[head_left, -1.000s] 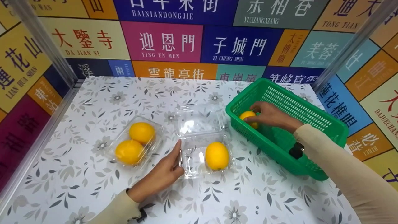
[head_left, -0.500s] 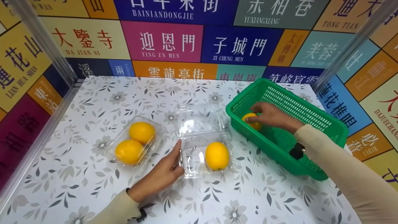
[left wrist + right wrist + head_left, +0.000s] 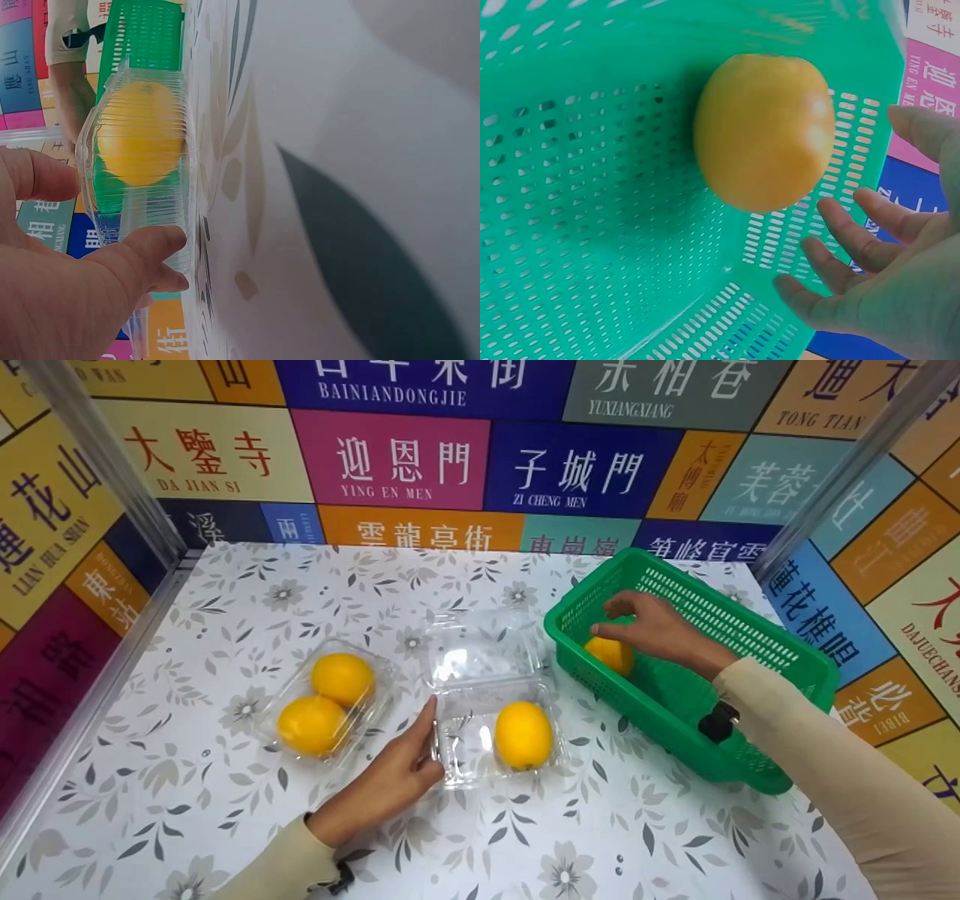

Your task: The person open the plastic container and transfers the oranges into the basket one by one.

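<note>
My right hand (image 3: 649, 628) is over the left end of a green plastic basket (image 3: 814, 675), fingers spread and apart from an orange (image 3: 613, 657) lying inside. In the right wrist view, the orange (image 3: 761, 135) shows whole, with the fingers (image 3: 840, 232) beside it. My left hand (image 3: 386, 776) touches the left side of an open clear plastic clamshell box (image 3: 469, 746), index finger straight along its wall. One orange (image 3: 523, 736) sits in the right half of that box. The left wrist view shows this orange (image 3: 142, 133) through the ribbed wall, with fingertips (image 3: 171, 240) on the side.
To the left stands a second clear clamshell box (image 3: 367, 720), closed over two oranges (image 3: 311, 725). The open box's lid (image 3: 484, 649) lies back behind it. Signboard panels (image 3: 390, 461) rise along the back and sides of the floral-patterned table (image 3: 412, 862).
My right hand has released the orange in the basket, lifting slightly as its fingers opened. The orange has shifted a little right and nearer. The left hand and boxes are still.
</note>
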`<control>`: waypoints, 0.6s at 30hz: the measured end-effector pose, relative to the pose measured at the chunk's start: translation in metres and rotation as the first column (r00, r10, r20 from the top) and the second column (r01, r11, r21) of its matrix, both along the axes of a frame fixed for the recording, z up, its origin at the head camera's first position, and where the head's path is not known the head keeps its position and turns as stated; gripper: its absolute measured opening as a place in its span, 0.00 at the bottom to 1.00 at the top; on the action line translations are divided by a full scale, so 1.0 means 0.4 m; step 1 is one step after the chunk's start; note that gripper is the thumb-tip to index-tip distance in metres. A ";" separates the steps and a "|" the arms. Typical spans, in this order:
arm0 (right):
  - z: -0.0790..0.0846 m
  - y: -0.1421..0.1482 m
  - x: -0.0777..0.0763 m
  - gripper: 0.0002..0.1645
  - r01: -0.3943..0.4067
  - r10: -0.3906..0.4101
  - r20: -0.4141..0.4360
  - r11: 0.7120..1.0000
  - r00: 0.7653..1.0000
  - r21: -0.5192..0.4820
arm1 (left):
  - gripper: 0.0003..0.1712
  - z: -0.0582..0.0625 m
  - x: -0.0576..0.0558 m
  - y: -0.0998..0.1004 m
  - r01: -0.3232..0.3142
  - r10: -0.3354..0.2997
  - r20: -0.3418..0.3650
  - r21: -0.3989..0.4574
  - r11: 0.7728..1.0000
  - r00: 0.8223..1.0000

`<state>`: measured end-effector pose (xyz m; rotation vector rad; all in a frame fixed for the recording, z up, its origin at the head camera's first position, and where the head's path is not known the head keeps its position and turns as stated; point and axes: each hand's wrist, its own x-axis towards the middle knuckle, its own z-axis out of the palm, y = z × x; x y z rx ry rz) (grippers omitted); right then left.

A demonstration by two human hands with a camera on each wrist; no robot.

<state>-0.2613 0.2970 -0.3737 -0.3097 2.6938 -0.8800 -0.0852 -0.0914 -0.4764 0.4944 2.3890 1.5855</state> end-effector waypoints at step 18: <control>0.032 -0.050 0.042 0.40 0.002 -0.003 -0.063 1.000 0.998 -0.015 | 0.55 0.002 0.001 0.000 0.006 -0.006 0.001 0.000 1.000 1.000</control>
